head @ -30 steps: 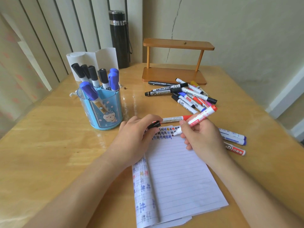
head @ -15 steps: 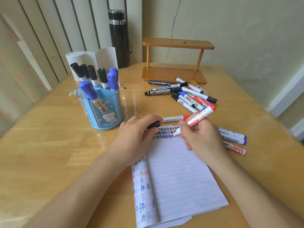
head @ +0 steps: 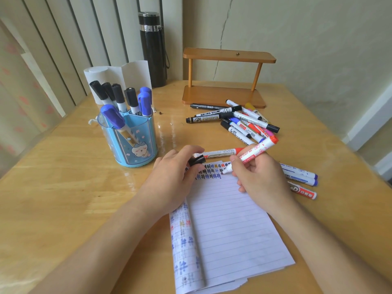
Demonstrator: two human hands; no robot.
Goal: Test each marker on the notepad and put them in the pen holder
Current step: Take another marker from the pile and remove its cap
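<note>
My right hand (head: 257, 177) grips an uncapped red-ended white marker (head: 254, 152), its tip touching the top lines of the lined notepad (head: 229, 228) beside rows of coloured test marks. My left hand (head: 171, 177) rests on the notepad's upper left corner and pinches a black cap (head: 197, 160). A blue pen holder (head: 129, 141) with a cat picture stands at the left with several black and blue markers in it. A pile of loose markers (head: 239, 122) lies beyond my hands. A red-capped marker (head: 218, 154) lies just above the notepad.
Three more markers (head: 300, 177) lie right of my right hand. A wooden two-level stand (head: 224, 94) is at the back, a black flask (head: 152, 49) and a white paper roll (head: 118, 75) behind the holder. The wall is close on the right.
The marker tip has shifted slightly down and left on the notepad's top lines. My left hand has stayed put with the black cap.
</note>
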